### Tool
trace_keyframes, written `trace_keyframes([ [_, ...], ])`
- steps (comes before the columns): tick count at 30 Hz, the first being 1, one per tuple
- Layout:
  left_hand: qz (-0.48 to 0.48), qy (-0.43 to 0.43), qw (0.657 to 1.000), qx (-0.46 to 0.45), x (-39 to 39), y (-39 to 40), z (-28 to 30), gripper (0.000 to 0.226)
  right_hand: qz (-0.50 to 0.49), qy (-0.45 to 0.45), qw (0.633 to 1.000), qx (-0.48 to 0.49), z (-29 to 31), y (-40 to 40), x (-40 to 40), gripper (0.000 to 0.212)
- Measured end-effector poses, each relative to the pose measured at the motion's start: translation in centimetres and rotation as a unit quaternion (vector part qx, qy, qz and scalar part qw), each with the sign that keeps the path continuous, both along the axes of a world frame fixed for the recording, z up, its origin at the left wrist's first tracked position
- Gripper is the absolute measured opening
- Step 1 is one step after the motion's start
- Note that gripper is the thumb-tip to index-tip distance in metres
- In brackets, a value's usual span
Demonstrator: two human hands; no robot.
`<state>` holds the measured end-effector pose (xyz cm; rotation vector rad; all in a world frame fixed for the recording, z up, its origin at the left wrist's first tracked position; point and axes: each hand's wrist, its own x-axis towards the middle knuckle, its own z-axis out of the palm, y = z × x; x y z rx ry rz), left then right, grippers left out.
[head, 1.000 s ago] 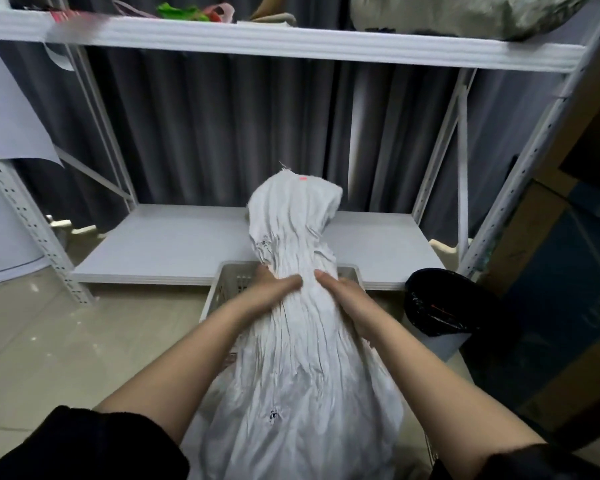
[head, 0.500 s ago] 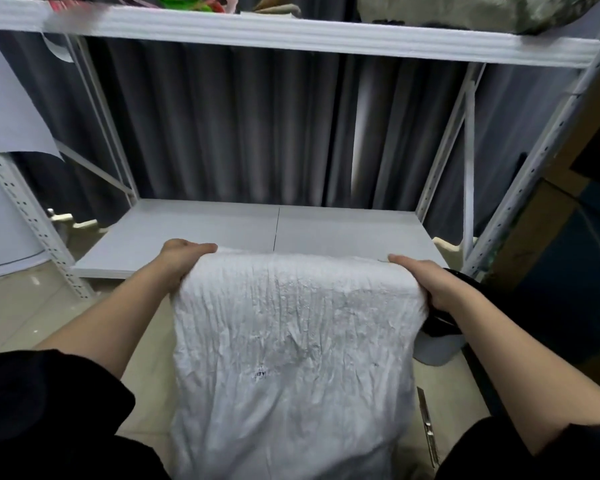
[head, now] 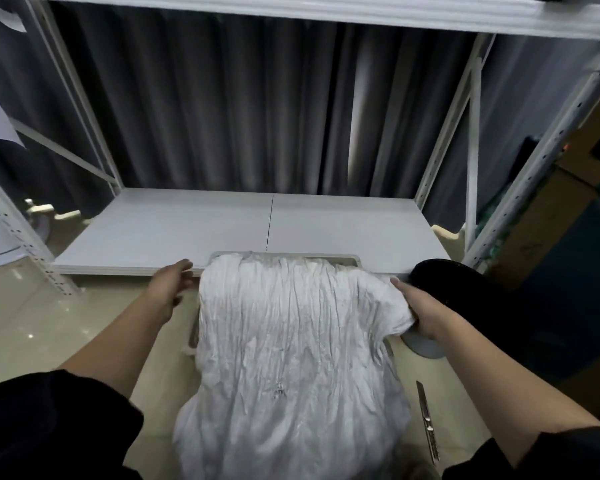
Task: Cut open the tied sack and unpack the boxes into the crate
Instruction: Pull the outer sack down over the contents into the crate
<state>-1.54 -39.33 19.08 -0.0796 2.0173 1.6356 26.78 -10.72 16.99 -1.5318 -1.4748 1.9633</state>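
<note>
Shelving behind, sack (head: 291,358) hiding crate (head: 350,262), right hand (head: 418,308) gripping it, left hand (head: 168,289) fingers relaxed.

- Your left hand (head: 169,285) reaches forward, fingers loosely extended, holding nothing.
- Your right hand (head: 420,311) grips the crumpled white woven sack (head: 291,358) at its right edge.

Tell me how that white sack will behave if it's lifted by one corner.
The sack will probably flop: it is deeply creased and drapes over the crate. It looks flat and slack, so likely light. The right hand grips one bunched corner and the left hand is off it, so the free side would likely sag.
</note>
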Motion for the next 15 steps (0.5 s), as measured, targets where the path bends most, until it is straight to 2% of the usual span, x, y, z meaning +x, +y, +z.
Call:
trace_keyframes([
  [2, -0.085, -0.051, 0.995, 0.032, 1.4, 0.0, -0.1, 0.027, 0.025, 0.105, 0.992, -0.059, 1.0, -0.9, -0.2, 0.046],
  [4, -0.140, -0.025, 0.989, 0.041, 2.6, -0.1, -0.7, 0.031, 0.013, 0.184, 0.981, -0.065, 1.3, -0.9, 0.0, 0.049],
  [6, -0.226, -0.005, 0.974, 0.032, 3.8, -0.4, -1.6, 0.032, 0.033, 0.227, 0.971, -0.067, 0.5, -0.6, 1.0, 0.046],
  [7, -0.294, -0.011, 0.956, 0.016, 4.5, -0.7, -2.1, 0.030, 0.052, 0.222, 0.971, -0.072, -0.3, -0.5, 1.5, 0.046],
  [9, -0.370, -0.026, 0.929, -0.011, 5.3, -0.9, -3.0, 0.033, 0.115, 0.128, 0.984, -0.052, -1.8, -0.3, 2.2, 0.042],
  [10, -0.354, -0.019, 0.935, -0.020, 5.3, -0.8, -3.5, 0.039, 0.155, 0.072, 0.985, -0.024, -2.4, -0.4, 2.2, 0.039],
  [13, -0.227, 0.029, 0.969, -0.092, 4.3, -0.7, -4.4, 0.037, 0.172, -0.048, 0.980, 0.087, -3.1, 0.0, 1.2, 0.040],
  [15, -0.140, 0.008, 0.982, -0.130, 2.7, -1.7, -4.4, 0.040, 0.162, -0.104, 0.976, 0.105, -2.6, 0.7, 0.4, 0.049],
])
